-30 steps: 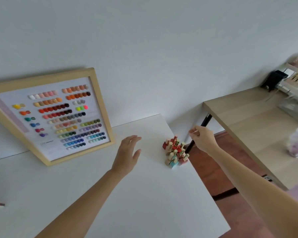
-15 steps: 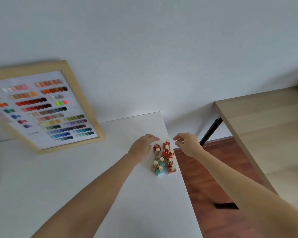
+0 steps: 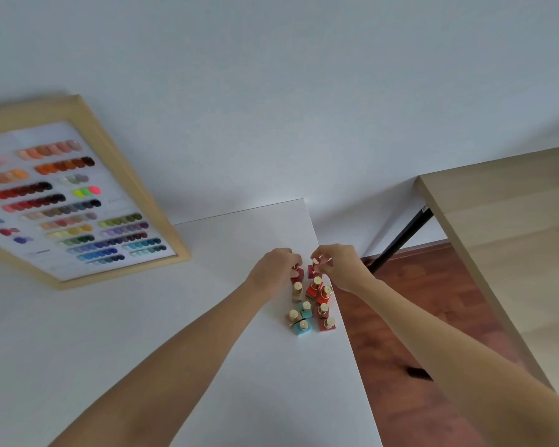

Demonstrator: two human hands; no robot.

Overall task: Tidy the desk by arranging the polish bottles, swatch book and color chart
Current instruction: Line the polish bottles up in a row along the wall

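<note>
Now | your left hand [image 3: 276, 269] and right hand [image 3: 338, 266] each pinch a far-end bottle | rest of polish bottles [image 3: 310, 304] cluster just behind both grips, likely for lining up.

Both hands [image 3: 276, 269] [image 3: 339, 266] pinch polish bottles [image 3: 310, 301] at desk [image 3: 142, 333] edge.

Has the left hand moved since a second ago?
Yes. The left hand went right, from open desk to the polish bottles at the desk's edge.

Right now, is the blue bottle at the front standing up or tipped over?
Standing up. The blue bottle sits flat on the white desk, gold cap pointing up.
</note>
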